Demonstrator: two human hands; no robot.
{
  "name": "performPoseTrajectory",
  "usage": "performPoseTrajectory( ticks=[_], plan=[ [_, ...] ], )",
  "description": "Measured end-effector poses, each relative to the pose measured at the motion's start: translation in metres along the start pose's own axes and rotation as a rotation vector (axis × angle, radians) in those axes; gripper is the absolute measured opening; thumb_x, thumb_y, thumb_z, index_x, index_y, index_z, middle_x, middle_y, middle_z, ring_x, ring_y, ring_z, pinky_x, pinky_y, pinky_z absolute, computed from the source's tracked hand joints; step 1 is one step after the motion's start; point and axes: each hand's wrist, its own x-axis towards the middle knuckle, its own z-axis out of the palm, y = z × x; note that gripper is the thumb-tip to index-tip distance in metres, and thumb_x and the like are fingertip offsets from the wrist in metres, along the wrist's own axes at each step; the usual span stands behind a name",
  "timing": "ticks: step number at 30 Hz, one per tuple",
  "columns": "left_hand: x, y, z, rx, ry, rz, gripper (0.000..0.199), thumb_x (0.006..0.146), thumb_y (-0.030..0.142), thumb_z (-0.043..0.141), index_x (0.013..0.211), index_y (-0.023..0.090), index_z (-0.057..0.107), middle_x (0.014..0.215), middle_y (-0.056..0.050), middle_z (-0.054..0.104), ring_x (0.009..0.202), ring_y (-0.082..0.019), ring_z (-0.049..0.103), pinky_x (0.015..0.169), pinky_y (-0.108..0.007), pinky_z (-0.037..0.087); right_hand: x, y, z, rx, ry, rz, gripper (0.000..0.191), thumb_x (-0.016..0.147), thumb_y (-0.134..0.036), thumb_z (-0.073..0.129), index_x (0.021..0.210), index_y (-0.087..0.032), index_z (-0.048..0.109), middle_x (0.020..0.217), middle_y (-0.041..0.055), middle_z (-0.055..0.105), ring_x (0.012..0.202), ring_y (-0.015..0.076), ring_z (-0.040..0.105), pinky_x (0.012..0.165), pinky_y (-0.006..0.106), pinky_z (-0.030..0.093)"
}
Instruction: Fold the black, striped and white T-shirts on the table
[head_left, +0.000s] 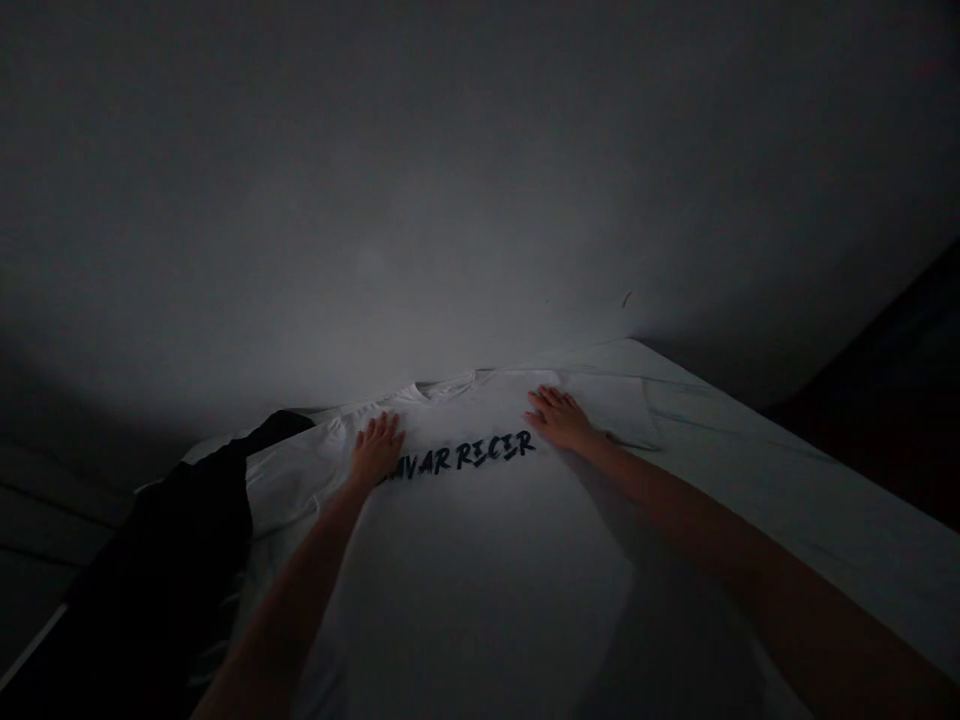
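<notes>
A white T-shirt (480, 540) with dark brush-style lettering across its chest lies spread out, its neckline towards the wall. My left hand (377, 449) rests flat on the chest, fingers apart, covering the start of the lettering. On the other side, my right hand (559, 417) lies flat near the shoulder, just past the last letter, fingers spread. Neither hand grips the cloth. The left sleeve area is wrinkled, while the right sleeve lies flatter. Dim light hides detail in the lower part of the shirt.
Black clothing (180, 540) lies at the left, next to the shirt's sleeve. A pale, faintly marked surface (750, 460) extends under the shirt and to the right. Behind it rises a plain wall (450, 200). The far right is too dark to make out.
</notes>
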Motion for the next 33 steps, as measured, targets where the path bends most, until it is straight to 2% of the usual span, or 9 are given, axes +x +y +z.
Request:
performPoseTrajectory(
  ticks=[4,9,11,16,19,23,27,30,33],
  plan=[
    [-0.04,0.021,-0.008,0.044,0.06,-0.123,0.059,0.1,0.041,0.035,0.15,0.009,0.04,0.156,-0.023,0.034,0.142,-0.042,0.034,0.113,-0.06,0.028,-0.022,-0.018,-0.011,-0.021,0.092,0.129,0.065,0.098,-0.047,0.038,0.144,-0.002,0.045,0.156,0.0242,0.035,0.147,0.0393,0.023,0.118,0.057,0.013],
    [-0.112,0.071,-0.005,-0.078,0.048,0.274,0.053,0.103,0.043,0.031,0.154,0.028,0.035,0.162,-0.006,0.027,0.149,-0.028,0.026,0.12,-0.049,0.024,-0.083,-0.088,-0.003,0.074,-0.024,-0.149,0.064,0.099,-0.053,0.033,0.151,-0.015,0.04,0.16,0.0125,0.032,0.148,0.0271,0.025,0.121,0.048,0.016],
    [-0.14,0.055,-0.004,-0.083,0.044,0.279,0.052,0.102,0.045,0.031,0.153,0.034,0.033,0.163,-0.002,0.026,0.15,-0.027,0.024,0.119,-0.052,0.025,-0.112,-0.082,-0.004,0.085,-0.038,-0.169,0.065,0.098,-0.055,0.033,0.152,-0.019,0.038,0.161,0.0092,0.031,0.148,0.0257,0.026,0.121,0.046,0.018],
    [-0.19,-0.028,-0.007,-0.019,0.003,0.095,0.056,0.102,0.043,0.03,0.155,0.024,0.032,0.162,-0.009,0.026,0.149,-0.031,0.024,0.118,-0.053,0.027,-0.167,0.001,-0.022,0.015,-0.01,0.054,0.07,0.098,-0.05,0.033,0.151,-0.006,0.037,0.159,0.0182,0.032,0.147,0.0314,0.027,0.121,0.047,0.018],
    [-0.208,-0.03,-0.014,0.037,0.005,-0.045,0.06,0.101,0.044,0.031,0.152,0.013,0.038,0.158,-0.02,0.031,0.146,-0.039,0.028,0.116,-0.058,0.026,-0.184,0.009,-0.032,-0.032,0.014,0.182,0.072,0.098,-0.05,0.034,0.149,0.0,0.037,0.158,0.0238,0.029,0.148,0.0384,0.021,0.12,0.055,0.013],
    [-0.234,0.036,-0.022,0.027,0.104,0.088,0.066,0.1,0.05,0.033,0.151,0.007,0.038,0.159,-0.023,0.028,0.147,-0.04,0.026,0.117,-0.06,0.022,-0.208,-0.066,-0.035,0.023,-0.039,0.093,0.073,0.098,-0.056,0.033,0.151,-0.007,0.037,0.16,0.021,0.025,0.149,0.0389,0.015,0.118,0.062,0.008],
    [-0.276,0.077,-0.019,-0.052,0.118,0.365,0.061,0.101,0.05,0.031,0.156,0.024,0.029,0.163,-0.008,0.026,0.149,-0.03,0.025,0.117,-0.054,0.026,-0.25,-0.13,-0.033,0.123,-0.1,-0.229,0.073,0.098,-0.061,0.028,0.155,-0.015,0.032,0.161,0.0136,0.026,0.15,0.0295,0.02,0.12,0.057,0.011],
    [-0.311,0.052,-0.015,-0.045,0.145,0.315,0.06,0.101,0.048,0.032,0.157,0.03,0.023,0.163,-0.004,0.026,0.149,-0.029,0.024,0.117,-0.056,0.027,-0.284,-0.111,-0.034,0.112,-0.031,-0.254,0.068,0.099,-0.06,0.026,0.155,-0.022,0.033,0.162,0.0083,0.028,0.15,0.0263,0.022,0.121,0.053,0.016],
    [-0.343,0.006,-0.008,-0.036,0.194,0.139,0.063,0.101,0.045,0.031,0.159,0.028,0.015,0.162,-0.006,0.027,0.149,-0.029,0.024,0.116,-0.054,0.03,-0.312,-0.048,-0.033,0.054,0.047,-0.114,0.066,0.098,-0.059,0.026,0.156,-0.028,0.03,0.161,0.0064,0.03,0.148,0.0273,0.026,0.119,0.055,0.021]
  ],
)
